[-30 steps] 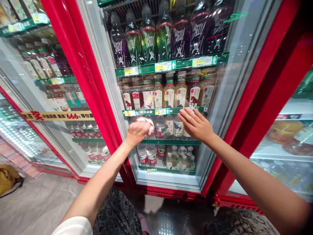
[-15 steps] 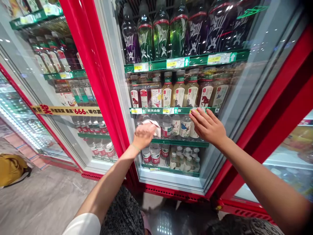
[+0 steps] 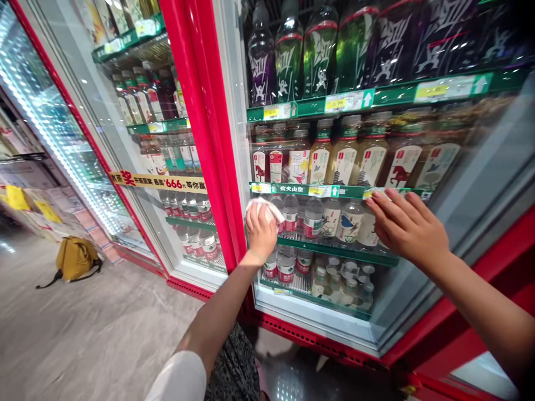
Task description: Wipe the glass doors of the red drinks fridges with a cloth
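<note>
A white cloth [image 3: 270, 207] lies under the fingers of my left hand [image 3: 261, 229], pressed on the glass door near its left edge. My right hand [image 3: 407, 225] rests on the same glass further right, empty, with its fingers stretched out. Behind the glass, dark and green bottles [image 3: 320, 50] stand on the upper shelf, labelled tea bottles [image 3: 345, 159] on the one below, and water bottles [image 3: 313, 217] lower down.
Red door frames [image 3: 209, 128] border the glass. Another glass-fronted cooler [image 3: 167, 220] with bottles is at the left. A yellow backpack [image 3: 77, 258] lies on the grey floor [image 3: 104, 328]. Part of a further cooler shows at the lower right.
The view has turned left, so the cooler appears further right. My left hand has moved with the cloth toward the left edge of the glass. My right hand stays on the glass.
</note>
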`<state>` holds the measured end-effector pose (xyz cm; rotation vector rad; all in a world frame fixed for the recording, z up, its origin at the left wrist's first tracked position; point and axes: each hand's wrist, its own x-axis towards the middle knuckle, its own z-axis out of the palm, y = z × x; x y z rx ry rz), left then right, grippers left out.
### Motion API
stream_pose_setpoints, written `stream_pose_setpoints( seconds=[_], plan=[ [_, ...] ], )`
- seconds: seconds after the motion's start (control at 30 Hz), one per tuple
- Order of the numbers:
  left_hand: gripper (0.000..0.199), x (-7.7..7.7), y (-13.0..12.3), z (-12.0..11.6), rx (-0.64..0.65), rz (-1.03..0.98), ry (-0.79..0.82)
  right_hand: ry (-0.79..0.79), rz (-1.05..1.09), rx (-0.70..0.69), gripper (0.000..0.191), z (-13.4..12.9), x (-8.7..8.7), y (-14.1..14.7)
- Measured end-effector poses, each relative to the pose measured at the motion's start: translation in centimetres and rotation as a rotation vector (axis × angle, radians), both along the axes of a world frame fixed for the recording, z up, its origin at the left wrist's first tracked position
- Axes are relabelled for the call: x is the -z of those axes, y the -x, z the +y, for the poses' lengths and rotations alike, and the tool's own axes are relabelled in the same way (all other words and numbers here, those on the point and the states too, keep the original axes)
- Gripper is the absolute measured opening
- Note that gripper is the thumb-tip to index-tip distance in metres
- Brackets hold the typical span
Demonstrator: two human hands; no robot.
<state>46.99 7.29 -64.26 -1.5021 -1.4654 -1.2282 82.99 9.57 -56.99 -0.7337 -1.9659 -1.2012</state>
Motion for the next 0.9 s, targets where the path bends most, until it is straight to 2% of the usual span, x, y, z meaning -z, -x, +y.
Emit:
stream_pose_setpoints(
  seconds=[0.03,0.07,0.1,0.13,0.17,0.27,0.3,0.33,0.37,0.4,0.43,0.53,0.57,0.6,0.63,0.67,0.73,0.8,0.83,0.87,0.9],
  plan=[
    [0.053,-2.1,0.7,0.8,0.031,-0.019,-0.022,-0.001,0.009,-0.014,0.075,0.0,0.1,0.0],
    [0.054,-3.5,1.3,1.4,0.064,-0.03,-0.04,-0.006,0.013,-0.028,0.075,0.1,0.1,0.1],
    [0.055,-4.0,1.6,1.5,0.088,-0.028,-0.033,-0.01,0.016,-0.041,0.076,0.1,0.1,0.1],
    [0.056,-3.4,1.8,1.3,0.099,-0.023,-0.008,-0.012,0.019,-0.052,0.076,0.1,0.1,0.1],
    [0.058,-2.0,1.7,0.7,0.094,-0.02,0.019,-0.009,0.024,-0.057,0.076,0.0,0.0,0.2],
    [0.059,5.0,0.8,-2.0,0.048,0.016,0.073,0.022,0.045,-0.053,0.077,-0.2,-0.1,0.4],
    [0.06,6.9,0.5,-2.7,0.049,0.026,0.075,0.022,0.05,-0.058,0.078,-0.3,-0.1,0.5],
    [0.061,7.9,0.4,-2.9,0.044,0.027,0.072,0.025,0.054,-0.062,0.078,-0.4,-0.1,0.6],
    [0.062,7.9,0.4,-2.8,0.039,0.024,0.073,0.028,0.066,-0.067,0.078,-0.5,-0.1,0.7],
    [0.063,6.8,0.7,-2.3,0.036,0.02,0.074,0.033,0.079,-0.072,0.078,-0.5,0.0,0.7],
    [0.065,5.0,1.1,-1.5,0.037,0.02,0.075,0.041,0.096,-0.075,0.077,-0.5,0.0,0.8],
    [0.068,-2.2,2.7,1.0,0.072,0.06,0.05,0.075,0.134,-0.074,0.076,-0.5,0.2,1.0],
    [0.068,-3.7,3.1,1.5,0.086,0.087,0.02,0.083,0.137,-0.073,0.076,-0.5,0.2,1.1],
    [0.069,-4.3,3.2,1.6,0.091,0.094,0.004,0.088,0.136,-0.072,0.076,-0.6,0.2,1.1],
    [0.069,-3.8,3.1,1.3,0.082,0.079,-0.003,0.087,0.136,-0.072,0.076,-0.6,0.2,1.1],
    [0.069,-2.2,2.8,0.7,0.063,0.047,-0.001,0.085,0.129,-0.071,0.077,-0.6,0.2,1.1],
    [0.069,3.0,1.8,-1.1,0.012,-0.011,0.026,0.071,0.117,-0.073,0.078,-0.6,0.2,1.0],
    [0.071,8.1,0.8,-2.6,0.005,0.015,0.062,0.061,0.104,-0.08,0.078,-0.5,0.2,0.8],
    [0.071,9.5,0.5,-2.9,0.018,0.042,0.072,0.057,0.095,-0.083,0.079,-0.4,0.2,0.8],
    [0.072,9.8,0.3,-2.9,0.017,0.038,0.067,0.053,0.087,-0.079,0.079,-0.3,0.2,0.7],
    [0.072,8.8,0.3,-2.6,0.007,0.016,0.064,0.046,0.076,-0.069,0.08,-0.2,0.1,0.6]
  ],
)
